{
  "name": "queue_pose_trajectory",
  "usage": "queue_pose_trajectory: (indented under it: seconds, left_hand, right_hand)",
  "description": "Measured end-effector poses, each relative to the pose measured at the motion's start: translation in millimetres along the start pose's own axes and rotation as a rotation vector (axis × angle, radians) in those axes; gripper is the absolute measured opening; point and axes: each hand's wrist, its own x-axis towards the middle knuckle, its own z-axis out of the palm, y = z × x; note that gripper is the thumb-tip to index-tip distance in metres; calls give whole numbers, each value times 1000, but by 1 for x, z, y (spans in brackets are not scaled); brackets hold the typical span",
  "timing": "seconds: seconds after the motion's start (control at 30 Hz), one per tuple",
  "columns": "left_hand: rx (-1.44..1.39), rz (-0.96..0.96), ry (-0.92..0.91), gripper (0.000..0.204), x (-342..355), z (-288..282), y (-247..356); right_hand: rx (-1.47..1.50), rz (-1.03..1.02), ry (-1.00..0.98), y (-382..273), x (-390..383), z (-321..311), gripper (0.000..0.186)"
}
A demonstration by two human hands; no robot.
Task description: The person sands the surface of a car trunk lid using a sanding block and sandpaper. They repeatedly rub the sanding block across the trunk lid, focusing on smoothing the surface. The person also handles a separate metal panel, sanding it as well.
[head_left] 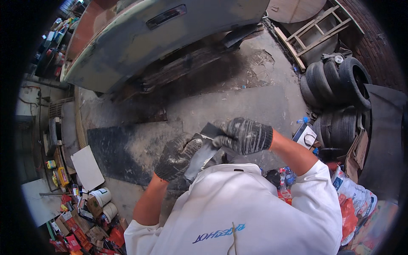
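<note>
Both hands wear dark work gloves with pale smears and meet in front of my white shirt. My left hand (176,156) is closed, thumb up, by the edge of a dark flat sheet (208,131). From the other side my right hand (243,136) pinches that sheet between thumb and fingers. It looks like a piece of sandpaper, though I cannot be sure. Below the hands, against my shirt front, shows a grey, pale-edged surface (200,159); its kind is unclear. The fingertips of both hands are partly hidden.
A large vehicle panel (127,46) with grey-green patches stands ahead. Dark matting (114,146) covers the dusty floor. Stacked tyres (333,83) and a wooden frame (316,32) line the right. At the left lie a white board (87,168), white buckets (101,196) and piled boxes.
</note>
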Motion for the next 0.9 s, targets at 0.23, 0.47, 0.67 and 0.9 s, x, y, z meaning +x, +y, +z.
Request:
queue_pose_trajectory:
  seconds: [0.23, 0.47, 0.67, 0.9]
  left_hand:
    - [25, 11, -66, 21, -3, -6, 0]
    - [178, 187, -130, 22, -3, -8, -3]
    - [-23, -104, -35, 21, -5, 0, -12]
    - [-402, -205, 350, 23, 5, -3, -24]
  right_hand:
    - [-236, -16, -277, -6, 0, 0, 40]
    - [-409, 98, -486, 2, 8, -1, 31]
    - [-550, -604, 385, 25, 19, 13, 60]
    - [-652, -551, 354, 40, 12, 32, 40]
